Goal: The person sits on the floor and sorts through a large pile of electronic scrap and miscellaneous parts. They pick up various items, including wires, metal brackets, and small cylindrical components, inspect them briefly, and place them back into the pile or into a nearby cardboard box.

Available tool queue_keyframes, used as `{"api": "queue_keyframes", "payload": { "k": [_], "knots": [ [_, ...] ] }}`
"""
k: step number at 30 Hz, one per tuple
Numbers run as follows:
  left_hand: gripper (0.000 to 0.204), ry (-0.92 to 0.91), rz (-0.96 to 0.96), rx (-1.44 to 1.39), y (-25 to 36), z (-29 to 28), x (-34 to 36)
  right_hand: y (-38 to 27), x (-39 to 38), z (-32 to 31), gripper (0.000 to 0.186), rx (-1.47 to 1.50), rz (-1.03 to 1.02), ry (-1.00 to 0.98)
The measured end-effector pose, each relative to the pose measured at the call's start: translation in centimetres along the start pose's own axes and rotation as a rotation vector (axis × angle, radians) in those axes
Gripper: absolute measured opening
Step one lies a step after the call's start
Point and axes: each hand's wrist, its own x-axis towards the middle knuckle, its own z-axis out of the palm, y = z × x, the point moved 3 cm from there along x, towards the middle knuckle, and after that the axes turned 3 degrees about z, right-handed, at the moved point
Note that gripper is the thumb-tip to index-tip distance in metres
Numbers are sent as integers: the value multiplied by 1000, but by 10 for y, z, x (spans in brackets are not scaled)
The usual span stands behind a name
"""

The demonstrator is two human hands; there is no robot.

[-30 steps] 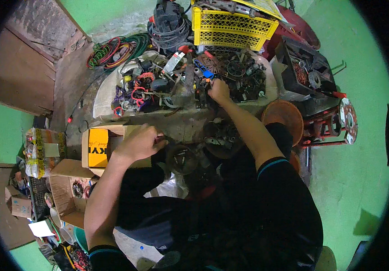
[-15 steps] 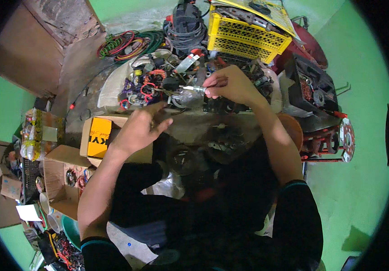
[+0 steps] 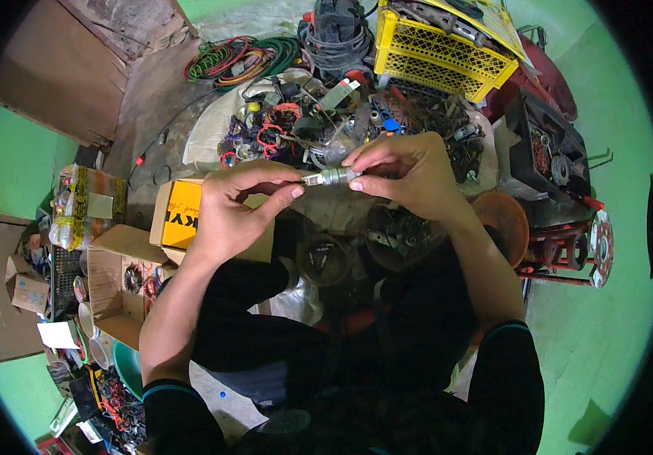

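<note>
In front of me, both hands meet at a small silver cylindrical metal piece [image 3: 334, 177], which lies level. It has a ringed, ridged body and a thinner left end; its exact kind is unclear. My right hand [image 3: 410, 173] pinches the thick end between thumb and fingers. The thumb and fingertips of my left hand [image 3: 239, 205] close around the thin end. Beyond them, a pale sack [image 3: 205, 136] is spread under a heap of used parts, with orange cable loops [image 3: 269, 136] and a small blue piece [image 3: 391, 123] among them.
Below my hands are a round dark dish [image 3: 323, 262] and dark metal parts [image 3: 398, 239]. An open cardboard box [image 3: 118, 277] and an orange-yellow box [image 3: 182, 216] stand left. A yellow crate [image 3: 448, 57] is at the back; a black toolbox [image 3: 543, 144] and red metal frame [image 3: 569, 246] stand right.
My left hand, empty and spread before, has moved right and taken the thin end of the metal piece. My right hand has brought the piece slightly lower. The view has shifted a little.
</note>
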Motion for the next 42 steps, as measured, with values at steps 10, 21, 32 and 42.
{"api": "queue_keyframes", "payload": {
  "k": [10,21,32,42],
  "knots": [
    [14,-24,15,118,-3,-1,1,9,2,3,25,11,111,-17],
    [16,-259,87,220,-18,14,-5,34,-3,12,22,-186,340,-246],
    [15,-918,-192,424,-93,67,-42,108,-23,56,18,-673,360,-680],
    [26,-875,-84,485,-105,47,-38,133,3,-5,24,-841,220,-431]
  ]
}}
